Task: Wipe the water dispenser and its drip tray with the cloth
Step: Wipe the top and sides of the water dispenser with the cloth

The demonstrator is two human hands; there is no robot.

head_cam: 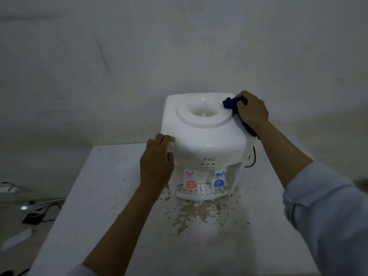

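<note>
**Cloth at the dispenser's back right corner, left hand bracing the front**

The white water dispenser [203, 136] stands on a white table [95, 196], close to the wall behind it. At the dispenser's back right top corner the right hand [252, 111] has its fingers curled round a dark blue cloth [232, 103], pressing it against the top beside the round bottle well [204, 114]. Part of the cloth trails down under the wrist; how far it hangs is hidden by the forearm. The left hand [157, 162] lies on the dispenser's front left corner, fingers bent over the edge, covering that side.

Below the dispenser's front sit a red tap [191, 184] and a blue tap [219, 183] above the drip tray [201, 194]. The tray's slots are hard to make out in the dim light. Brownish spatter [195, 214] marks the table in front of the dispenser. A black cord [253, 158] shows behind its right side, its end out of sight.
</note>
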